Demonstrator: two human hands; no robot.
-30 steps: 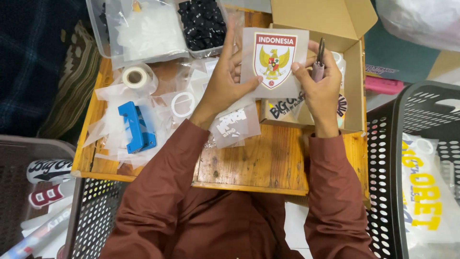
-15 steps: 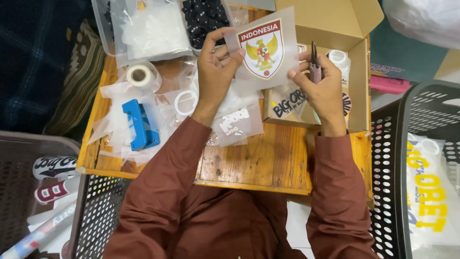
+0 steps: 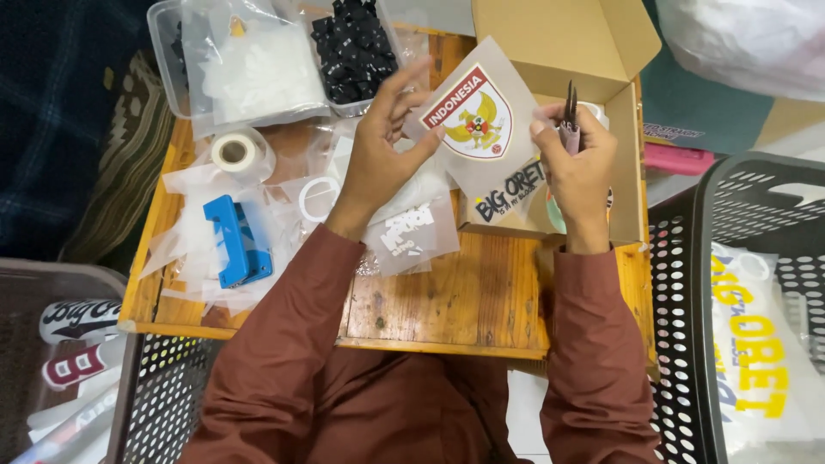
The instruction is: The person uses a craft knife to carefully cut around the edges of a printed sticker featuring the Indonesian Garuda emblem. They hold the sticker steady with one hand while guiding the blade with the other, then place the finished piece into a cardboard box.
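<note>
Two hands are up over our small wooden table [image 3: 447, 301], and between them we hold a sheet [image 3: 481, 129] printed with a red and white shield-shaped emblem carrying a gold bird. Our left hand [image 3: 378, 155] pinches the sheet's left edge between thumb and fingertips, the remaining fingers spread and slightly curled. Our right hand [image 3: 577, 167] is closed around a pair of thin dark tweezers [image 3: 569, 112], whose tips point upward just beside the sheet's right edge; whether that hand's fingers also touch the sheet we cannot tell. The sheet is tilted, raised above the table, and hangs in front of an open cardboard box [image 3: 593, 51] that sits on the table's right side.

Under the sheet, against the box's front, lies another sheet with dark lettering [image 3: 509, 193]. On the table near our left wrist lies a clear bag with white print [image 3: 408, 232]. Farther left we see a blue handheld tool [image 3: 239, 241] lying on loose clear plastic bags, a white ring [image 3: 320, 198] near it, and a roll of clear tape [image 3: 235, 151] just above. At the table's far edge stands a clear plastic container [image 3: 258, 73], one compartment holding white pieces and the next holding small black pieces [image 3: 354, 47]. A black perforated basket [image 3: 739, 283] stands to our right, holding a bag with yellow lettering.
</note>
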